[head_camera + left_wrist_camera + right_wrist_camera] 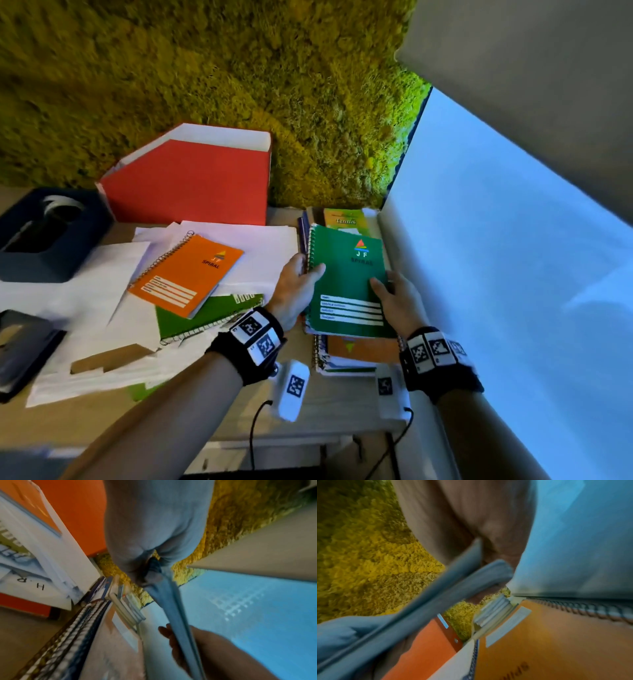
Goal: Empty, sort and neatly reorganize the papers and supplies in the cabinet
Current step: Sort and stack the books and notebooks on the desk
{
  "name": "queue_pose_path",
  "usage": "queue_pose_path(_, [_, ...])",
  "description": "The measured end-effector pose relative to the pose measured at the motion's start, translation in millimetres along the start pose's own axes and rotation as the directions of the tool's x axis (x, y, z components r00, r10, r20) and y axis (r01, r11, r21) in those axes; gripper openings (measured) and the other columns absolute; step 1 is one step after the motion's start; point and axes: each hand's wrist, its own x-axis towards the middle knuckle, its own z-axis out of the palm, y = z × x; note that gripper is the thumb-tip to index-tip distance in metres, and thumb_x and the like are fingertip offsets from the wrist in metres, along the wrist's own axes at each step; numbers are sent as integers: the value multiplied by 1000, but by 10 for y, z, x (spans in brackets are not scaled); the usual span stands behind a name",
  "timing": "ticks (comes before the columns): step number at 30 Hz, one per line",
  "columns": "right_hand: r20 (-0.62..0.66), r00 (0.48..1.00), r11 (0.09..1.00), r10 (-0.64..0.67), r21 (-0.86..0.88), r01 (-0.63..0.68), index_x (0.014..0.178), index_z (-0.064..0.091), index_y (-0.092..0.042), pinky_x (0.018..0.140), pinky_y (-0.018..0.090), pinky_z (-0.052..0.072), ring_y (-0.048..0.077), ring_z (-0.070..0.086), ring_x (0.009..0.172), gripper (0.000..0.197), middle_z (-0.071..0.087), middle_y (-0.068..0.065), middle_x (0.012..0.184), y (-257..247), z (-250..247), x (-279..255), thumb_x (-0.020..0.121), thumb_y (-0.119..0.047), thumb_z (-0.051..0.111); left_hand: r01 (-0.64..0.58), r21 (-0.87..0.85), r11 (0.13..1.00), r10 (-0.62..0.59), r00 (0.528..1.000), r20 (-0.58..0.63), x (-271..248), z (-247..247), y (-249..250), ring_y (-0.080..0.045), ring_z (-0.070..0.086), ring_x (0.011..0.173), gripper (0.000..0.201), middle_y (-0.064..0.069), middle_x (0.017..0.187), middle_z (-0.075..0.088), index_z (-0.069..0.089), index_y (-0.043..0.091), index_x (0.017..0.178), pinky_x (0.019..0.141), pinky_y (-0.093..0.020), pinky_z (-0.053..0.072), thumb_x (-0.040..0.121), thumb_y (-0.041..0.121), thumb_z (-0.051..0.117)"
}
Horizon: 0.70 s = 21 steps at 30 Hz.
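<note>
A file box (191, 178) stood at the back of the desk (191, 421), loose papers (113, 308) before it. Two notebooks (186, 270) lay on the papers. Right of them sat a notebook stack (349, 356), against a wall (513, 274).

"JF SPIRAL" on green notebook (346, 281) & orange notebook (186, 274); "Tennis" on booklet (345, 219).

Left hand (297, 291) grips the spiral edge of a green spiral-bound notebook (346, 284), thumb on cover. Right hand (399, 301) pinches its opposite edge. Both forearms extended forward, black bands at wrists.
</note>
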Motion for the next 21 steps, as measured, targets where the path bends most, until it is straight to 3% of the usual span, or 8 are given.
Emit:
queue_pose_path(2, [-58, 998, 997, 16, -71, -20, 121, 59, -10, 92, 35, 47, 29, 60, 109, 34, 66, 11, 115, 99, 18, -13, 91, -25, 62, 23, 287, 958, -25, 1000, 6, 19, 122, -145, -25, 64, 100, 24, -7, 112, 67, 58, 8, 112, 89, -38, 53, 98, 28, 57])
queue_pose_path(4, [-49, 997, 963, 67, -257, -78, 128, 55, -8, 96, 35, 43, 33, 55, 113, 44, 60, 17, 120, 210, 59, -48, 88, -24, 64, 131, 535, 834, -151, 989, -7, 4, 186, -227, -21, 61, 96, 28, -4, 108, 62, 52, 14, 115, 84, -35, 52, 97, 35, 57])
queue_pose_path(6, [21, 981, 901, 194, -399, -170, 132, 49, -5, 99, 35, 42, 34, 51, 118, 53, 53, 20, 127, 322, 118, -100, 88, -30, 64, 273, 608, 745, -351, 936, 10, 8, 225, -342, -22, 53, 108, 60, -13, 131, 52, 37, 5, 141, 92, -35, 47, 97, 41, 56])
queue_pose_path(8, [74, 953, 887, 294, -394, -243, 133, 43, -1, 99, 36, 42, 34, 50, 121, 57, 50, 21, 132, 418, 186, -153, 90, -32, 62, 334, 598, 729, -473, 877, 87, 6, 252, -427, -29, 37, 138, 86, -17, 156, 27, 15, 1, 152, 110, -40, 37, 94, 50, 56])
queue_pose_path(10, [78, 947, 904, 311, -333, -269, 133, 41, -1, 99, 38, 45, 34, 52, 121, 56, 52, 20, 132, 490, 234, -184, 91, -31, 61, 354, 547, 758, -512, 843, 165, -35, 300, -464, -29, 20, 148, 97, -14, 162, 11, 6, 6, 155, 118, -43, 24, 91, 56, 57])
queue_pose_path(15, [77, 937, 935, 339, -138, -327, 125, 54, -5, 92, 35, 50, 29, 61, 110, 47, 64, 14, 121, 579, 202, -170, 89, -33, 64, 449, 381, 808, -526, 842, 124, -29, 404, -545, -30, 21, 147, 107, -14, 163, 11, 5, 11, 155, 116, -48, 25, 82, 64, 63])
queue_pose_path(17, [96, 936, 939, 338, -102, -328, 122, 58, -7, 91, 36, 51, 27, 63, 106, 44, 67, 12, 117, 602, 180, -149, 90, -36, 62, 459, 403, 792, -543, 831, 122, -4, 436, -573, -31, 24, 146, 109, -14, 162, 14, 8, 11, 155, 115, -49, 26, 80, 69, 61])
queue_pose_path(21, [147, 929, 938, 340, -123, -324, 118, 63, -8, 85, 31, 51, 27, 65, 100, 42, 69, 12, 110, 596, 102, -85, 92, -40, 57, 466, 366, 806, -569, 781, 258, 4, 431, -539, -30, 15, 149, 118, -12, 164, 3, 5, 13, 156, 117, -54, 16, 73, 74, 63])
